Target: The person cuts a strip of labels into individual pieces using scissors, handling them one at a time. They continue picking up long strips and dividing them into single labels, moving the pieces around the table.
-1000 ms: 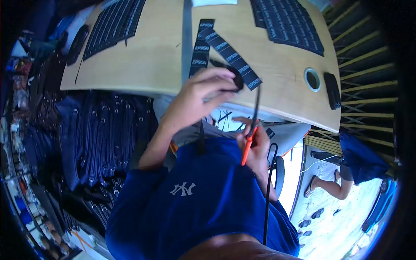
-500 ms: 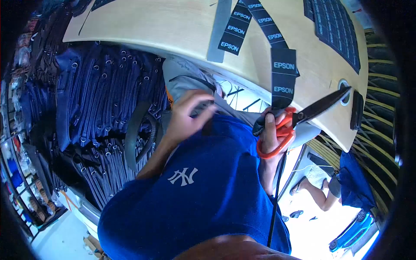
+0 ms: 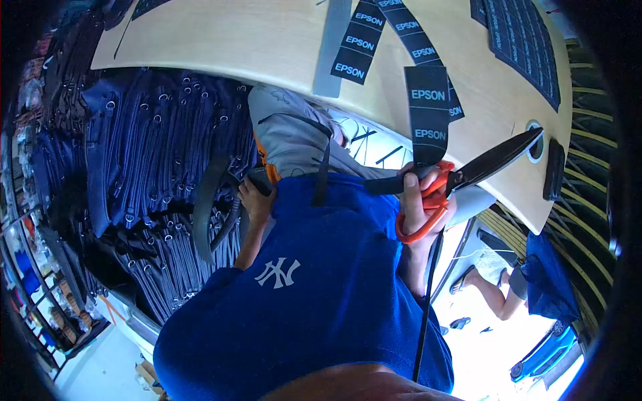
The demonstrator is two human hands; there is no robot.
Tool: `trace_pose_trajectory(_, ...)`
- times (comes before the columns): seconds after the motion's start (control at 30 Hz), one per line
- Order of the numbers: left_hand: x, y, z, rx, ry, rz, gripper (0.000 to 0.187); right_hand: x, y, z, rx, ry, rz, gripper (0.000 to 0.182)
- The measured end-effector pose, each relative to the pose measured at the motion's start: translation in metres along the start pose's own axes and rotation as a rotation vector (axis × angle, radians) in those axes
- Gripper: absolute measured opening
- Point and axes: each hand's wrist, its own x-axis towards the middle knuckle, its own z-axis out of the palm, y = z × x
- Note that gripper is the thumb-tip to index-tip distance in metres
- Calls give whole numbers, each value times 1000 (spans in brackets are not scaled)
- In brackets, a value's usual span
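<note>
My right hand [image 3: 422,204] holds the orange-handled scissors [image 3: 493,162], their dark blades pointing up and to the right. The same hand grips a black EPSON label strip [image 3: 429,113], whose printed end stands up over the table edge while a plain dark piece extends to the left. Down at my left side, beside my hip, my left hand [image 3: 253,199] has its fingers curled against a dark object that I cannot make out.
More EPSON strips [image 3: 360,43] and a grey strip [image 3: 329,60] lie on the pale table [image 3: 234,37], with label sheets [image 3: 525,53] at right. Dark blue straps with metal rings [image 3: 154,140] hang at left. Another person's leg [image 3: 491,301] shows at lower right.
My left hand has moved down and left from in front of my lap to my side. My right hand still holds the scissors and strip, and the strip has shifted slightly left.
</note>
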Motion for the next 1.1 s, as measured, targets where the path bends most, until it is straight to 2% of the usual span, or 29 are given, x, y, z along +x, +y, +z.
trace_pose_trajectory(0.17, 15, -2, 9, 13, 42, 34, 95, -4, -1, 1, 10, 33, 64, 25)
trace_pose_trajectory(0.23, 25, -8, 13, -21, 41, 111, 93, -4, -3, 0, -66, 28, 90, 27)
trace_pose_trajectory(0.37, 26, -2, 10, 19, 98, 171, 93, -3, -1, -1, -72, 43, 37, 28)
trace_pose_trajectory(0.57, 22, 0, 2, 24, 13, 144, 96, 1, 0, -4, -103, 12, -74, 29)
trace_pose_trajectory(0.87, 3, 4, -8, -64, -24, 105, 98, 1, -1, -5, -43, 32, 48, 29)
trace_pose_trajectory(0.97, 7, -1, -1, -94, -15, 100, 99, 3, 3, -6, -37, -1, -21, 29)
trace_pose_trajectory(1.1, 8, 0, 0, -63, -5, 39, 97, 4, 2, -6, 0, 4, 6, 29)
